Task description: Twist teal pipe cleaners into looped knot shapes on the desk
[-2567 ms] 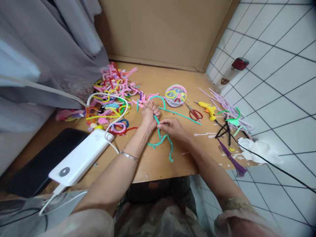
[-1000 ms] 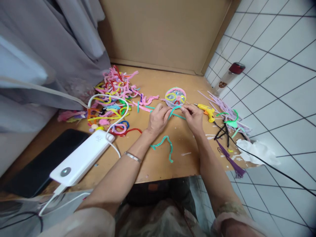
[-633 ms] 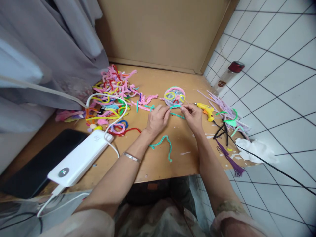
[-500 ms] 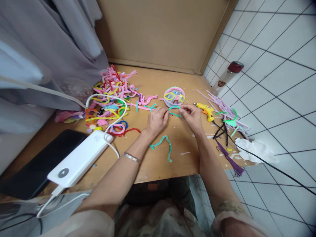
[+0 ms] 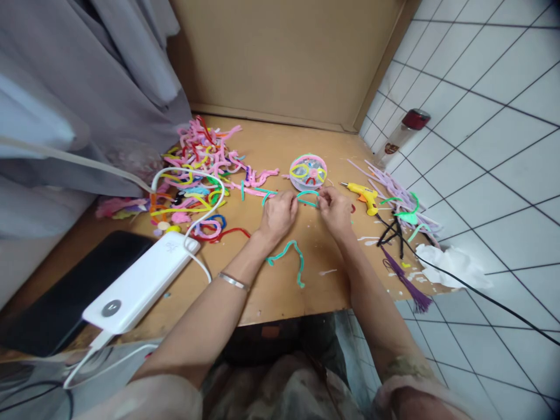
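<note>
A teal pipe cleaner (image 5: 308,192) arches between my two hands above the table. My left hand (image 5: 280,214) pinches its left end, fingers closed. At its right end, my right hand (image 5: 336,211) also has its fingers closed on it. Behind them lies a round piece (image 5: 308,173) with a pink rim, yellow loops and a red curl. Another bent teal pipe cleaner (image 5: 297,251) rests on the table nearer to me. More teal pieces (image 5: 265,191) lie left of my left hand, partly hidden by it.
On the left spreads a pile of coloured pipe cleaners (image 5: 214,151), with a white power bank (image 5: 140,280) and black phone (image 5: 83,291) in front. A yellow glue gun (image 5: 364,195), lilac pipe cleaners (image 5: 402,189), a purple tassel (image 5: 409,283) and a clear bottle (image 5: 400,137) stand or lie right.
My right hand has turned slightly inward and its fingers have curled more around the teal pipe cleaner. The strip's arch has shifted a little; my left hand has barely moved.
</note>
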`<state>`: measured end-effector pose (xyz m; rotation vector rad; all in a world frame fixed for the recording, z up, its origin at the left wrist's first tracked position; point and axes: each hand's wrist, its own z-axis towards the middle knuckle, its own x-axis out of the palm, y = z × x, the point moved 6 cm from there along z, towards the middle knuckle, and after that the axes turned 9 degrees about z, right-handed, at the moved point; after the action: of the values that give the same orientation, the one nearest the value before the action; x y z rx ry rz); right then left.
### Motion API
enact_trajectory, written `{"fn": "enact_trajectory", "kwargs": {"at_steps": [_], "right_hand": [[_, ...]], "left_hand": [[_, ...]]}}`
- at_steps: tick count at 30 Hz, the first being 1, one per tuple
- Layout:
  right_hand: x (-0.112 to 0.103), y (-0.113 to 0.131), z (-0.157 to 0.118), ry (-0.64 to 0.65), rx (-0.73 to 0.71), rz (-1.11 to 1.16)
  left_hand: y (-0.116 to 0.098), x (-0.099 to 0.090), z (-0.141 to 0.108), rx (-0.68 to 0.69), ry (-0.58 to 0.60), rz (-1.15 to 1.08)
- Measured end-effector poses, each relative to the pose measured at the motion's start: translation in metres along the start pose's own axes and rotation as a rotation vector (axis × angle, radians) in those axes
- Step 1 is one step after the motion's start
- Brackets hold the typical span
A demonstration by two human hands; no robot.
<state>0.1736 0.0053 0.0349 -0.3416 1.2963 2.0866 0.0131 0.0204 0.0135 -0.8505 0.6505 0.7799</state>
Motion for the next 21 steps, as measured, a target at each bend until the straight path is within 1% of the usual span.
{"fn": "enact_trajectory", "kwargs": {"at_steps": [3, 6, 8, 10, 12, 14, 17, 19, 21], "right_hand": [[0.004, -0.007, 0.000, -0.005, 0.082, 0.143], [0.008, -0.013, 0.000, -0.081, 0.206, 0.388], [0.013, -0.015, -0.003, -0.134, 0.313, 0.620], [0.020, -0.014, -0.006, -0.166, 0.412, 0.838], [0.026, -0.012, -0.009, -0.181, 0.484, 0.984], [0.029, -0.009, -0.011, -0.184, 0.533, 1.064], [0.030, -0.008, -0.013, -0.185, 0.574, 1.117], [0.030, -0.007, -0.013, -0.191, 0.584, 1.129], [0.030, -0.007, -0.014, -0.203, 0.585, 1.131]], "left_hand": [[0.000, 0.000, 0.000, -0.021, 0.019, -0.023], [0.004, -0.001, 0.001, -0.091, -0.015, -0.154], [0.009, -0.002, 0.000, -0.194, -0.062, -0.340], [0.014, 0.000, -0.002, -0.331, -0.091, -0.585], [0.014, 0.004, -0.005, -0.465, -0.094, -0.815], [0.011, 0.008, -0.008, -0.568, -0.089, -0.972], [0.007, 0.011, -0.011, -0.669, -0.085, -1.085], [0.006, 0.011, -0.011, -0.696, -0.091, -1.104], [0.006, 0.010, -0.012, -0.694, -0.094, -1.101]]}}
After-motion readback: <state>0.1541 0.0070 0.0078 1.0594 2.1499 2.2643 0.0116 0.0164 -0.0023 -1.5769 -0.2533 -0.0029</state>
